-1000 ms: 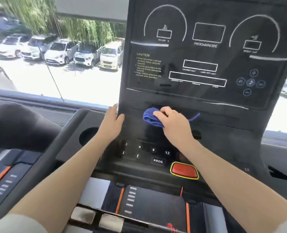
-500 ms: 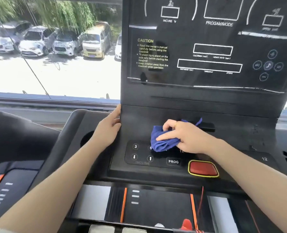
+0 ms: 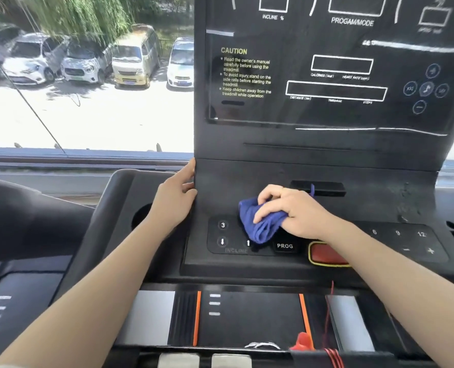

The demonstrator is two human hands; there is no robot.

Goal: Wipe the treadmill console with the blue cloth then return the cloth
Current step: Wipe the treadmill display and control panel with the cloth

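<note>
Lower on the console now: the cloth has slid down from the ledge onto the keypad.

Right hand (image 3: 296, 212) is curled tight on the blue cloth (image 3: 263, 224), pressing it over the keys at 9 o'clock of the red button (image 3: 324, 254); left hand (image 3: 174, 200) lies flat, fingers straight, against the console (image 3: 247, 181) edge. Pressing hard could trip PROG (image 3: 285, 245) or the incline arrows. At 9 o'clock of the left hand, the cup well (image 3: 141, 213) looks dark, contents unclear.

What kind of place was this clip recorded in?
Probably an upstairs gym or exercise room: a treadmill console with its belt below, facing a window that looks down on parked cars.
</note>
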